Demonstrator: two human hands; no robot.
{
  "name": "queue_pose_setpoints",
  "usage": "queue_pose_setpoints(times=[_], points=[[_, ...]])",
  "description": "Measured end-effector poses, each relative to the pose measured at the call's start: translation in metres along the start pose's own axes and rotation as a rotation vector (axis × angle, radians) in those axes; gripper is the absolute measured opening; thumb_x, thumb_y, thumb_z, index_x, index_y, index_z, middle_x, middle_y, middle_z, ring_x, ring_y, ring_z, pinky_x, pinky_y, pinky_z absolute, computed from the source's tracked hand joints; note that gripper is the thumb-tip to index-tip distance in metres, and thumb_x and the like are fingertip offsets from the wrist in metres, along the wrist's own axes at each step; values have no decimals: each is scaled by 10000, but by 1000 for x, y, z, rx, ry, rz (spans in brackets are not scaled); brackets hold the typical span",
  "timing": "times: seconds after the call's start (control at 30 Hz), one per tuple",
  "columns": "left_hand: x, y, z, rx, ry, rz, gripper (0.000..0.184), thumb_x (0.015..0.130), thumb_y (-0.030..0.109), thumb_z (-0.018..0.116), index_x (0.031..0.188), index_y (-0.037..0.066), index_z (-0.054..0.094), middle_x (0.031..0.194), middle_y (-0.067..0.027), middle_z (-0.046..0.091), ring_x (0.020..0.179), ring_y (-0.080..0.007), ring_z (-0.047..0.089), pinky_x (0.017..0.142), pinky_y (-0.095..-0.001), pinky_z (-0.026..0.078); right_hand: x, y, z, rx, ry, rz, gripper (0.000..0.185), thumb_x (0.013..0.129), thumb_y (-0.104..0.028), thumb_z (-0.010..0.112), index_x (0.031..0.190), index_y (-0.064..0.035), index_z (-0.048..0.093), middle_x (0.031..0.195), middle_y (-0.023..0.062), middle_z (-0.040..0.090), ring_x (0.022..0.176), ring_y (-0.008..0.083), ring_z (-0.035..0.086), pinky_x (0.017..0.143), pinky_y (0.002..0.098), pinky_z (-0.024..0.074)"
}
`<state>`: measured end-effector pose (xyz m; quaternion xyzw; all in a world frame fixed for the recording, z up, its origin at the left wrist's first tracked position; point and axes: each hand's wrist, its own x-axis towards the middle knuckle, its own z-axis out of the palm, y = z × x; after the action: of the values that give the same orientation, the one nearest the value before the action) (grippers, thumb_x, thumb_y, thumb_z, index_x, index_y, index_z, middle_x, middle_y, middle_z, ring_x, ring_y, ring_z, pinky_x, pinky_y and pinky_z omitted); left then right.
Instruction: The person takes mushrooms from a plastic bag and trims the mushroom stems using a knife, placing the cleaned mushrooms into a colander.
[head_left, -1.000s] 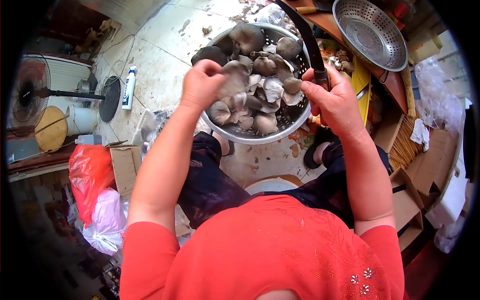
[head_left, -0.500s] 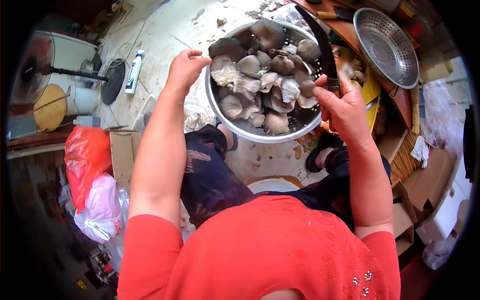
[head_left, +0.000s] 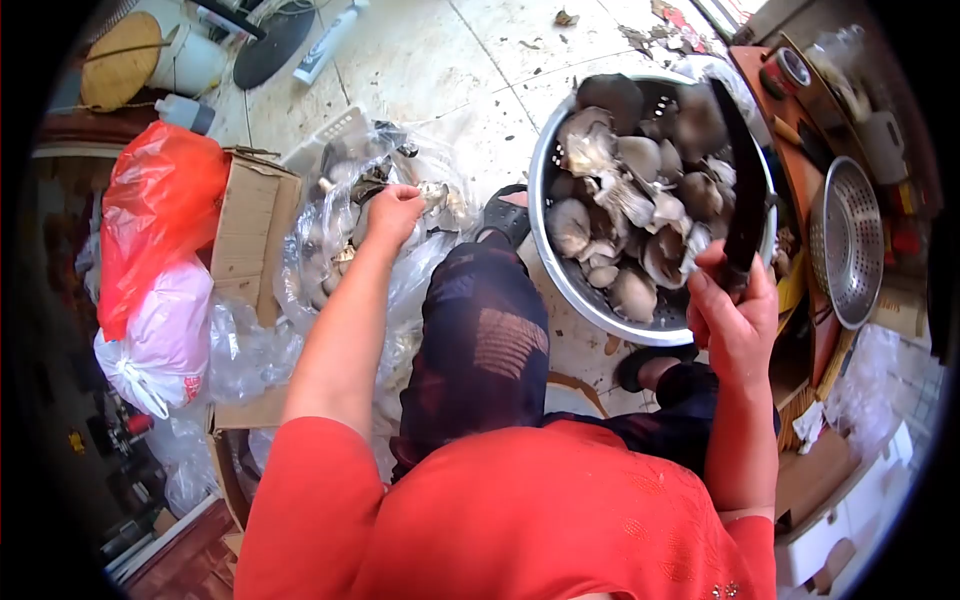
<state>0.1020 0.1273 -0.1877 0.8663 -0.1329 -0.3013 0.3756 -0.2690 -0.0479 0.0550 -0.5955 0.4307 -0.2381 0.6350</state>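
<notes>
Curved blade (head_left: pixel 750 185) in right hand (head_left: pixel 735 318) — ruffled mushrooms (head_left: pixel 622 198), metal basin (head_left: pixel 640 334)

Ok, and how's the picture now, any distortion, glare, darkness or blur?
Head view: edges curve and corners go black; same view, floor tiles look bright and washed pale, the knife is too dark for much detail, and the bottle looks slightly smeared.

Dark curved knife (head_left: pixel 744 190) raised, grey mushrooms (head_left: pixel 640 205) heaped
</notes>
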Motion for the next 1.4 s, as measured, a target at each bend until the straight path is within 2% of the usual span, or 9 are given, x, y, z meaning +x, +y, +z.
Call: queue_pose_setpoints(times=[0.17,0.27,0.43,0.67,0.9,1.07,1.2,1.33,1.4], points=[[23,4,24,201,80,99,303,743,65,611,1039,11,652,981,-134,673,837,-215,656,777,-324,513,10,23,11,-51,-78,36,199,813,14,662,980,-16,558,681,-9,557,533,52,496,498,200,388],[53,3,41,512,46,424,305,736,26,583,1031,47,659,1013,-205,628,982,-338,611,858,-403,490,24,37,22,-87,-60,113,211,809,24,664,985,-23,557,685,-7,562,545,52,496,498,204,387],[103,-11,71,888,-183,219,296,835,70,488,1079,34,651,1151,-178,604,1075,-378,578,927,-417,472,38,42,23,-122,-49,131,202,802,43,652,967,-7,546,693,0,548,560,65,502,521,210,408],[115,-23,85,1203,-298,0,334,908,168,458,1199,100,607,1324,-99,517,1298,-263,405,1002,-428,377,44,48,5,-318,-213,15,253,826,-62,677,970,-44,469,741,65,542,543,123,523,497,233,429],[121,-19,88,1360,-328,147,294,896,169,473,1145,112,619,1241,-105,565,1193,-274,511,955,-427,419,50,40,11,-38,-72,196,233,801,-42,706,943,-15,523,773,60,551,607,120,521,583,233,422],[106,-9,78,1228,-274,216,288,797,168,612,1074,89,601,1124,-149,609,1017,-318,612,871,-423,485,48,35,12,-1,-101,59,238,821,-13,660,955,-11,464,746,68,514,590,134,525,544,235,440],[91,13,64,1099,-150,336,335,739,172,675,1040,69,571,1070,-151,606,980,-335,608,838,-427,497,41,31,15,-42,-31,-51,280,856,-192,667,917,-45,435,674,44,478,483,122,462,438,242,398],[54,45,42,819,56,463,329,708,166,676,980,48,533,992,-135,596,878,-321,599,776,-400,495,12,47,0,-187,-37,43,210,764,54,661,939,-13,565,783,37,568,608,86,506,556,228,420],[39,59,33,666,128,485,336,692,162,683,962,43,523,959,-118,593,846,-291,598,760,-376,492,6,48,6,-233,-85,26,219,760,29,683,939,-31,571,760,15,586,622,67,520,560,231,432]])
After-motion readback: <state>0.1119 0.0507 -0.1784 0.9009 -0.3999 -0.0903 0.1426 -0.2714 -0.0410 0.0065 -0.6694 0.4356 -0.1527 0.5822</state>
